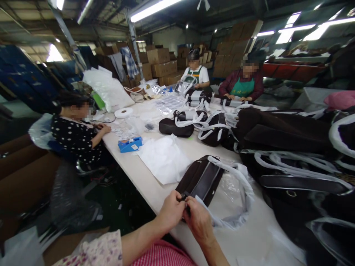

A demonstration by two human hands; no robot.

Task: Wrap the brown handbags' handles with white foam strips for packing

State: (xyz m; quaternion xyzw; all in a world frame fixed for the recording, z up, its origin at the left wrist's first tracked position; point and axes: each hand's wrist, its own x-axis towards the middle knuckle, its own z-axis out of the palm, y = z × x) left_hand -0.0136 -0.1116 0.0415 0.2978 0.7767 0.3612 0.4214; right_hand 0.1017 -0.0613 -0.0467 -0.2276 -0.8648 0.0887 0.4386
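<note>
A dark brown handbag [203,177] lies on the table in front of me, its handles [246,195] wrapped in white material. At the bag's near end my left hand [172,210] and my right hand [197,218] meet, fingers closed. Between them they pinch a small black piece that looks like a strap end or buckle; its exact kind is partly hidden by the fingers. Beyond the bag, a crumpled sheet of white wrapping [165,159] is spread out.
A blue tape dispenser [129,144] stands near the table's left edge. More wrapped-handle bags [283,133] are heaped at the right. Several people work around the table [138,177]. A large white plastic bundle [107,88] lies at the far left, with cardboard boxes [163,61] behind.
</note>
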